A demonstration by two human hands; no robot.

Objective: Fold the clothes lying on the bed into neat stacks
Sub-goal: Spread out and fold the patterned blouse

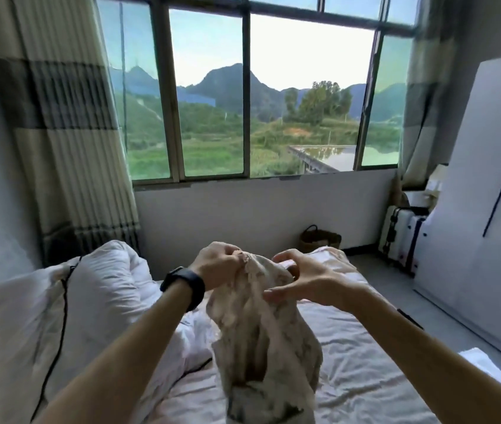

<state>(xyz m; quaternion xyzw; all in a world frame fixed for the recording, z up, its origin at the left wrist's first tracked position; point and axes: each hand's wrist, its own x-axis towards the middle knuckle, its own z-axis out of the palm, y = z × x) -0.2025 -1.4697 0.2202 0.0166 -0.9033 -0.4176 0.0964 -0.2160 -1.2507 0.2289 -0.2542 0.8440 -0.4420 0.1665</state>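
1 garment (pixel 261 332) lifted | left hand (pixel 217 264) pinches its top | right hand (pixel 301 283) curled, grip unclear | 1 watch (pixel 185 284)

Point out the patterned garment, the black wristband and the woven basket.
patterned garment (pixel 261 332): head view, hanging middle folds.
black wristband (pixel 185 286): head view, band's outer face.
woven basket (pixel 319 241): head view, front wall.

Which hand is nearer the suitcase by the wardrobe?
Right. The right hand is at the garment's right side, toward the suitcase on the floor at far right. The left hand pinches the garment's top, farther left.
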